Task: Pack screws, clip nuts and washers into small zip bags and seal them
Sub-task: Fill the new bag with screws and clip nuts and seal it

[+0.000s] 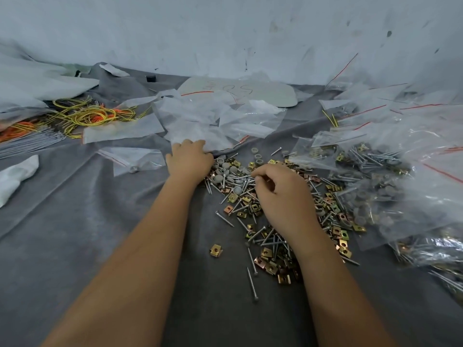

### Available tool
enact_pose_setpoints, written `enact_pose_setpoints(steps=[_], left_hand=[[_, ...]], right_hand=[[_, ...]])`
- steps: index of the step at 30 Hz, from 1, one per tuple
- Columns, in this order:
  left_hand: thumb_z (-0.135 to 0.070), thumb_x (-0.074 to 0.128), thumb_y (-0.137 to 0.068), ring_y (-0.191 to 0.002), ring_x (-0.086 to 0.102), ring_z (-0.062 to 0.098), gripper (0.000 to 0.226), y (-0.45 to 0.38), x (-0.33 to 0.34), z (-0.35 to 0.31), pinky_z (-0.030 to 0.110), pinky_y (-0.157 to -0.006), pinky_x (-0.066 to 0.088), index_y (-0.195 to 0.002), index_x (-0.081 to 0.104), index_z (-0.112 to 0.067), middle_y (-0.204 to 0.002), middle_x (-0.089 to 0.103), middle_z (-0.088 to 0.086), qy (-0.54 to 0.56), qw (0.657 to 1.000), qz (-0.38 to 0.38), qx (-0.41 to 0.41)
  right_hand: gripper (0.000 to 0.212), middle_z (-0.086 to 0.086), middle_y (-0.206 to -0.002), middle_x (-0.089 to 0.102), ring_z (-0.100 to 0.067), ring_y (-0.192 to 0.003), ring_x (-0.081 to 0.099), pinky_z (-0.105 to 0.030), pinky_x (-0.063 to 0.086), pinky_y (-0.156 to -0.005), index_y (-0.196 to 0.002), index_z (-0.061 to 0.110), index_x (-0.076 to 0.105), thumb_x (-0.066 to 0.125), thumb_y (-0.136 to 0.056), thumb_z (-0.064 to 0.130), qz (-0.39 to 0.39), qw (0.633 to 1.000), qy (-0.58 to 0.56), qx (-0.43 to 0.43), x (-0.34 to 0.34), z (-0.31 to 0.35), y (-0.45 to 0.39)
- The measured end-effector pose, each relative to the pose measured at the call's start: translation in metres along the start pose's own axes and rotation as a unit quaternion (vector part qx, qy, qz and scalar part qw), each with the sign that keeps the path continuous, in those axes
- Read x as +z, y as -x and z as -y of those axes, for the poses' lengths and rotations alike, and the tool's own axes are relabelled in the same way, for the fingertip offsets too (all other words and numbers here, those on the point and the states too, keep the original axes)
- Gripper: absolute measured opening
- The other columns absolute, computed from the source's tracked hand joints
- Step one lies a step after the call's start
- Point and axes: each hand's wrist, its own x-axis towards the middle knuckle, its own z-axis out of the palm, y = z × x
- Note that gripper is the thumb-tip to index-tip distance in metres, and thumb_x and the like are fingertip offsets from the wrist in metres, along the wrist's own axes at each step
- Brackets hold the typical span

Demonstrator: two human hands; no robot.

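Note:
A loose heap of silver screws [250, 256], brass clip nuts [266, 252] and grey washers [234, 170] lies on the grey cloth [100, 221]. My left hand [189, 160] reaches to the far edge of the heap, its fingers curled on the edge of an empty zip bag [198, 132]. My right hand [283, 194] hovers over the heap's middle, fingers curled, pinching small hardware at the fingertips; which pieces I cannot tell.
Filled zip bags [375, 171] with red seal lines pile up at the right. Empty bags [250, 116] lie behind the heap. Yellow and orange wires [85, 113] and grey rods [27, 141] sit far left. A white wall rises behind.

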Motion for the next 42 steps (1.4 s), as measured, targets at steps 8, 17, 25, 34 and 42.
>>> enact_pose_setpoints(steps=[8, 17, 25, 34, 42], left_hand=[[-0.038, 0.046, -0.1, -0.121, 0.051, 0.017, 0.028, 0.026, -0.016, -0.009, 0.047, -0.113, 0.006, -0.105, 0.072, -0.032, -0.108, 0.069, -0.007, 0.114, 0.969, -0.217, -0.009], [-0.017, 0.044, -0.104, -0.06, 0.066, 0.01, 0.019, 0.076, -0.028, -0.015, 0.024, -0.056, 0.056, -0.094, 0.061, -0.016, -0.08, 0.072, -0.002, 0.726, 0.686, 0.055, -0.011], [-0.017, 0.037, -0.106, -0.076, 0.07, 0.022, 0.023, 0.08, -0.029, -0.008, 0.042, -0.086, 0.058, -0.092, 0.053, -0.009, -0.095, 0.067, 0.013, 0.857, 0.482, 0.164, -0.071], [0.0, 0.042, -0.093, -0.037, 0.043, 0.008, 0.035, 0.074, -0.026, 0.0, 0.021, -0.04, 0.035, -0.062, 0.051, -0.013, -0.043, 0.051, -0.007, 0.758, 0.613, -0.116, -0.191], [-0.009, 0.035, -0.106, -0.051, 0.049, 0.009, 0.021, 0.076, -0.022, -0.009, 0.022, -0.05, 0.04, -0.089, 0.046, -0.013, -0.065, 0.071, -0.003, 0.771, 0.626, -0.066, -0.097]], right_hand=[[0.018, 0.015, -0.094, 0.064, 0.0, -0.082, 0.057, -0.02, 0.046, -0.069, -0.098, 0.028, 0.069, 0.054, -0.095, 0.02, -0.012, 0.996, -0.083, 0.032, 0.0, 0.002, -0.001], [0.059, 0.014, -0.122, 0.057, -0.004, -0.102, 0.063, -0.03, 0.054, -0.084, -0.138, 0.036, 0.045, 0.069, -0.084, 0.033, 0.036, 0.918, -0.357, 0.165, -0.001, 0.004, -0.006], [0.057, -0.005, -0.098, 0.073, -0.015, -0.089, 0.067, -0.029, 0.056, -0.08, -0.136, 0.009, 0.048, 0.07, -0.083, 0.007, 0.121, 0.853, -0.474, 0.181, -0.004, 0.003, -0.008], [0.02, 0.003, -0.068, 0.068, -0.007, -0.064, 0.061, -0.019, 0.05, -0.063, -0.081, 0.014, 0.07, 0.068, -0.083, -0.006, -0.106, 0.86, -0.472, 0.166, -0.01, -0.005, -0.011], [0.059, -0.009, -0.11, 0.066, -0.015, -0.092, 0.069, -0.03, 0.057, -0.084, -0.126, 0.005, 0.053, 0.077, -0.073, 0.016, 0.089, 0.848, -0.487, 0.189, -0.013, 0.005, -0.007]])
